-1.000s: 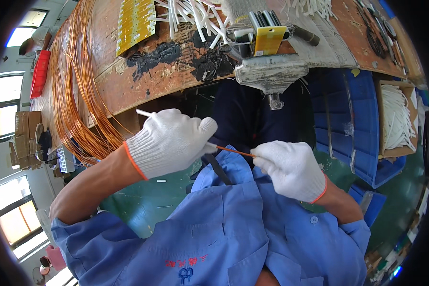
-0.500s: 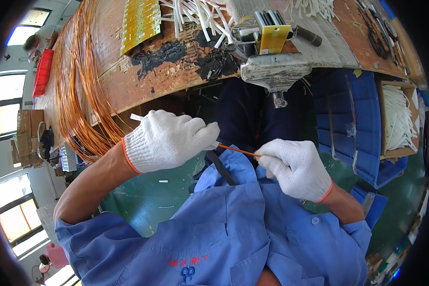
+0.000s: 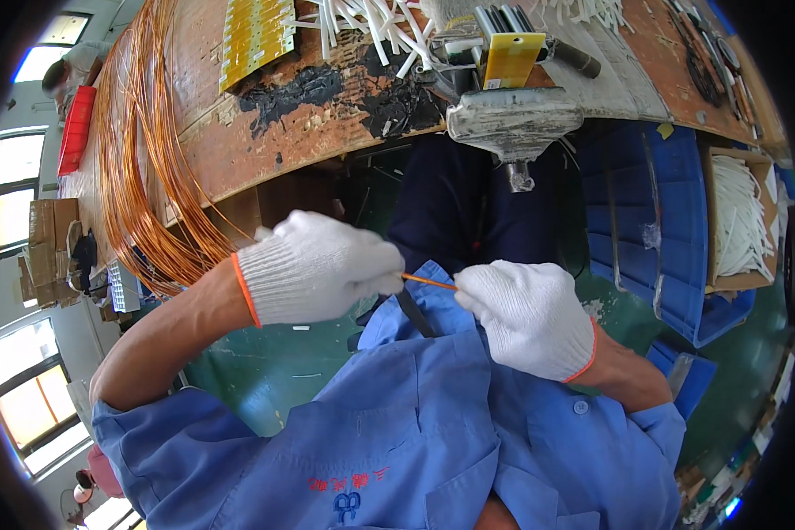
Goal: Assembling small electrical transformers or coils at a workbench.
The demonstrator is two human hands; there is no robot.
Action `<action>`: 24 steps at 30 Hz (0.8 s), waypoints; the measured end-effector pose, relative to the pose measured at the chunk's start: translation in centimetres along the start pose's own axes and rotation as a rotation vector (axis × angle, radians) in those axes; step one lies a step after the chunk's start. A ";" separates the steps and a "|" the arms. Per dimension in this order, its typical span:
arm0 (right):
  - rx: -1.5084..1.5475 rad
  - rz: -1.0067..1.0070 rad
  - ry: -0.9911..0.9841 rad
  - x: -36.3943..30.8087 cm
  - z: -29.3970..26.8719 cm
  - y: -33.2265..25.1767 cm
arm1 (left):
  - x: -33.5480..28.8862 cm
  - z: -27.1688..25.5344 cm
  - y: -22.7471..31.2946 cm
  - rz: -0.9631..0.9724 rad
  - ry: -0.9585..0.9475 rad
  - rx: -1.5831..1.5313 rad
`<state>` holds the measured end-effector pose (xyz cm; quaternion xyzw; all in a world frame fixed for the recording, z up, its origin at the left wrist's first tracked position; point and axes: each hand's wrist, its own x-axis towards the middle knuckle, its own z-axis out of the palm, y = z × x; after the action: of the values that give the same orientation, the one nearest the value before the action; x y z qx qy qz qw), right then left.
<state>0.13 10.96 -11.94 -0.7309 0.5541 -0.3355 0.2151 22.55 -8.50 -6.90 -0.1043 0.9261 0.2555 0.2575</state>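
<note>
A short stretch of copper wire (image 3: 429,281) runs between my two gloved hands, in front of my shirt. My left hand (image 3: 322,269), in a white knitted glove with an orange cuff, is closed on the wire at its left side. A small white tube end (image 3: 262,233) pokes out behind that hand's knuckles; the rest of it is hidden. My right hand (image 3: 528,314), gloved the same way, pinches the wire's right part, and its fingertips hide whatever lies beyond. Large coils of copper wire (image 3: 146,159) hang over the bench edge beside my left hand.
The worn wooden bench (image 3: 208,146) carries a vise (image 3: 514,124) with a yellow plate (image 3: 511,60), white tubes (image 3: 375,25), a yellow slotted strip (image 3: 258,40) and pliers (image 3: 700,66). At right, a blue bin (image 3: 636,221) stands near a box of white tubes (image 3: 738,221). A person (image 3: 84,66) is far left.
My right hand has moved left toward my left hand, so less wire shows between them. The white tube end at my left fingertips is no longer visible, and less sticks out behind the knuckles.
</note>
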 end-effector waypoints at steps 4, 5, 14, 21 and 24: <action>0.465 0.416 0.088 1.2 0.2 -0.3 | 1.7 -0.9 0.9 0.051 0.596 0.467; 0.569 0.528 0.059 2.1 -0.8 -0.6 | 2.0 -0.3 1.5 0.010 0.576 0.506; 0.413 0.221 0.152 4.0 2.7 -0.4 | 3.2 1.4 1.2 0.003 0.434 0.391; 0.469 0.308 0.108 2.4 0.9 0.0 | 1.8 -1.3 -0.2 -0.102 0.392 0.419; 0.353 0.249 0.051 2.7 1.5 -0.6 | 3.3 1.1 1.8 0.168 0.496 0.454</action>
<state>2.07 8.45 -11.92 -0.5992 0.5777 -0.4166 0.3656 19.67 -6.57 -8.69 -0.0268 0.9990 0.0298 0.0192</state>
